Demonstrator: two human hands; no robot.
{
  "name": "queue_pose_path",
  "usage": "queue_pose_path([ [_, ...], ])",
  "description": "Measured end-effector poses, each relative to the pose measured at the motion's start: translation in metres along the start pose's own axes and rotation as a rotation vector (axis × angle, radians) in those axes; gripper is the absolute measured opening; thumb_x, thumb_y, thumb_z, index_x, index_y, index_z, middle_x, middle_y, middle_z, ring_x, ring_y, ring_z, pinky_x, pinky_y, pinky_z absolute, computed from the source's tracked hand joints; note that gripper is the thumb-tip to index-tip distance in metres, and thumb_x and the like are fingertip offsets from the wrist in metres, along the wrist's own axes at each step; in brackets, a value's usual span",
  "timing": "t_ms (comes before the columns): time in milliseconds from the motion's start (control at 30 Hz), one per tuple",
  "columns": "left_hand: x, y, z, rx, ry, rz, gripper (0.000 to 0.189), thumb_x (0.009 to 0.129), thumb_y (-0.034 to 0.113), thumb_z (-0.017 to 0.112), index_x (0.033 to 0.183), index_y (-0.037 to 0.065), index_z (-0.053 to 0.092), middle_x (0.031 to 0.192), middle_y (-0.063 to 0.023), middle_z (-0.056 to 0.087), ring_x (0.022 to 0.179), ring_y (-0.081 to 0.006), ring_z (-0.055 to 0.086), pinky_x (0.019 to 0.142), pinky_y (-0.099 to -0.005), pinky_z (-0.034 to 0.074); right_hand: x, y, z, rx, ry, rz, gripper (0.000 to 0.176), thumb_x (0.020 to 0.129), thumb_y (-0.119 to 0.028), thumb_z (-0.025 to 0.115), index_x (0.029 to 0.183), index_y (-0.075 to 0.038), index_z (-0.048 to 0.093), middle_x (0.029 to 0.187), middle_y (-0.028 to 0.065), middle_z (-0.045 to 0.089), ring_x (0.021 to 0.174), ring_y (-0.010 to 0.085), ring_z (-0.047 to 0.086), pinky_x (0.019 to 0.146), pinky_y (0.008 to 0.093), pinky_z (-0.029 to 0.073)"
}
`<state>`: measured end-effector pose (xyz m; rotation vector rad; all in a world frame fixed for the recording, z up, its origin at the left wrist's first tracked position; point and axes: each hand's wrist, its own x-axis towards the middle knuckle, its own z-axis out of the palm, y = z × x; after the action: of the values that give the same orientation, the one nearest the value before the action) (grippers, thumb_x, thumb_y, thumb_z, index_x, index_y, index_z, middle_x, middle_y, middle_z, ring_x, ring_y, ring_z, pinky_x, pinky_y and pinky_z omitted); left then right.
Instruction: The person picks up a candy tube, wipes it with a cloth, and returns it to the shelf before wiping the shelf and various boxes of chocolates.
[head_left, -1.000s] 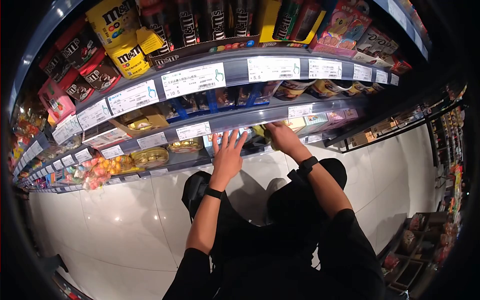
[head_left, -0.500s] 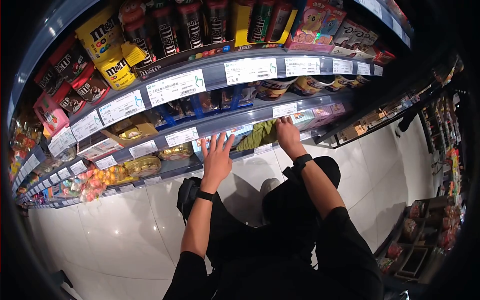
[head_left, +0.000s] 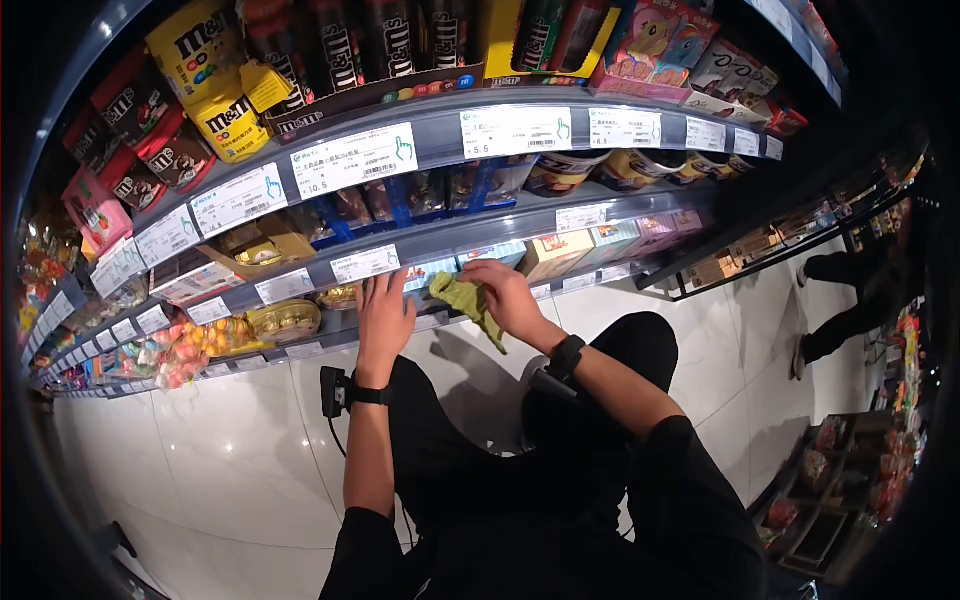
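Observation:
My right hand [head_left: 503, 297] is closed on a crumpled green cloth [head_left: 462, 296], part of which hangs down past the front of the bottom shelf. Just behind the cloth stand light blue boxes [head_left: 492, 255]. To the left, my left hand [head_left: 384, 318] has its fingers stretched out at the front of the same shelf, by the left end of the blue boxes and a gold package. Whether its fingertips touch a box is hard to see.
A beige box [head_left: 556, 257] and purple boxes [head_left: 668, 232] continue the row rightward. Gold plastic packs [head_left: 284, 320] lie to the left. Price-tag rails [head_left: 365, 264] jut out above. Another person's legs [head_left: 835, 305] are in the aisle at right.
My right hand has drawn the green cloth left and toward me, uncovering the beige box. My left hand has moved left and lower, its fingers less spread. A person's legs have come further into view.

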<state>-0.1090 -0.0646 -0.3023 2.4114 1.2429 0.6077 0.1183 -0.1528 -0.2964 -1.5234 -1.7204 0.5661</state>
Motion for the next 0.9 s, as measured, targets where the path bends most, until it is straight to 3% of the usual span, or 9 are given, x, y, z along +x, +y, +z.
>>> queue_pose_path([
  [100, 0.000, -0.002, -0.001, -0.110, -0.035, -0.050, 0.056, 0.086, 0.000, 0.064, 0.141, 0.007, 0.056, 0.144, -0.0167, 0.054, 0.125, -0.0434, 0.056, 0.101, -0.0494, 0.050, 0.008, -0.011, 0.016, -0.064, 0.068, -0.210, 0.050, 0.082, 0.010, 0.060, 0.129, -0.004, 0.067, 0.145, 0.0174, 0.057, 0.129, 0.0399, 0.059, 0.104, 0.0456, 0.051],
  [200, 0.004, -0.004, -0.001, -0.089, -0.007, -0.023, 0.058, 0.086, -0.003, 0.061, 0.143, 0.009, 0.055, 0.145, -0.0173, 0.054, 0.123, -0.0443, 0.057, 0.099, -0.0514, 0.050, 0.012, -0.017, 0.031, -0.434, -0.171, -0.407, 0.060, 0.085, -0.004, 0.063, 0.144, 0.003, 0.053, 0.153, 0.0169, 0.050, 0.127, 0.0398, 0.058, 0.107, 0.0450, 0.051],
  [333, 0.006, 0.006, -0.006, -0.051, -0.122, -0.090, 0.058, 0.086, -0.006, 0.059, 0.141, 0.010, 0.055, 0.139, -0.0165, 0.056, 0.118, -0.0447, 0.059, 0.093, -0.0544, 0.052, 0.016, -0.011, 0.047, -0.621, -0.090, -0.555, 0.057, 0.086, -0.008, 0.062, 0.141, 0.004, 0.056, 0.147, 0.0158, 0.054, 0.120, 0.0336, 0.060, 0.101, 0.0400, 0.054],
  [400, 0.007, 0.005, -0.005, 0.008, -0.142, -0.086, 0.064, 0.081, -0.008, 0.064, 0.141, 0.012, 0.052, 0.135, -0.0150, 0.056, 0.116, -0.0442, 0.061, 0.090, -0.0549, 0.054, 0.015, -0.009, 0.053, -0.675, -0.168, -0.677, 0.045, 0.084, -0.014, 0.064, 0.125, 0.005, 0.063, 0.130, 0.0144, 0.060, 0.113, 0.0271, 0.061, 0.086, 0.0348, 0.060],
  [533, 0.003, 0.007, 0.002, 0.080, -0.150, -0.103, 0.077, 0.073, -0.013, 0.068, 0.143, 0.014, 0.049, 0.140, -0.0133, 0.052, 0.117, -0.0436, 0.062, 0.091, -0.0532, 0.056, 0.011, 0.022, 0.068, -0.562, -0.248, -0.597, 0.022, 0.088, -0.013, 0.064, 0.104, 0.001, 0.066, 0.098, 0.0068, 0.058, 0.096, 0.0229, 0.065, 0.069, 0.0356, 0.059],
  [633, 0.002, 0.006, 0.001, 0.067, -0.158, -0.101, 0.077, 0.073, -0.013, 0.068, 0.143, 0.013, 0.049, 0.140, -0.0135, 0.052, 0.118, -0.0433, 0.061, 0.092, -0.0532, 0.055, 0.001, 0.048, 0.079, -0.622, -0.388, -0.541, 0.032, 0.087, -0.014, 0.061, 0.115, -0.001, 0.068, 0.118, 0.0064, 0.062, 0.104, 0.0224, 0.064, 0.075, 0.0329, 0.060],
  [733, 0.003, 0.008, 0.001, 0.080, -0.164, -0.111, 0.076, 0.074, -0.013, 0.067, 0.143, 0.013, 0.049, 0.141, -0.0134, 0.052, 0.118, -0.0435, 0.061, 0.093, -0.0531, 0.055, -0.008, 0.073, 0.084, -0.677, -0.431, -0.402, 0.024, 0.088, -0.012, 0.063, 0.109, -0.001, 0.066, 0.102, 0.0093, 0.066, 0.095, 0.0259, 0.071, 0.072, 0.0382, 0.060],
  [833, 0.001, 0.007, 0.001, 0.080, -0.148, -0.087, 0.073, 0.075, -0.013, 0.065, 0.142, 0.013, 0.050, 0.142, -0.0132, 0.051, 0.117, -0.0439, 0.061, 0.093, -0.0535, 0.054, 0.005, 0.041, 0.067, -0.658, -0.613, -0.296, 0.027, 0.089, -0.011, 0.062, 0.114, -0.002, 0.066, 0.113, 0.0088, 0.067, 0.100, 0.0264, 0.071, 0.075, 0.0380, 0.060],
  [900, 0.002, 0.005, 0.003, 0.059, -0.147, -0.096, 0.073, 0.076, -0.013, 0.064, 0.143, 0.013, 0.050, 0.143, -0.0130, 0.051, 0.117, -0.0438, 0.061, 0.093, -0.0536, 0.054, 0.011, 0.022, 0.062, -0.602, -0.430, -0.469, 0.031, 0.088, -0.011, 0.061, 0.118, -0.003, 0.066, 0.118, 0.0076, 0.066, 0.101, 0.0263, 0.071, 0.078, 0.0373, 0.060],
])
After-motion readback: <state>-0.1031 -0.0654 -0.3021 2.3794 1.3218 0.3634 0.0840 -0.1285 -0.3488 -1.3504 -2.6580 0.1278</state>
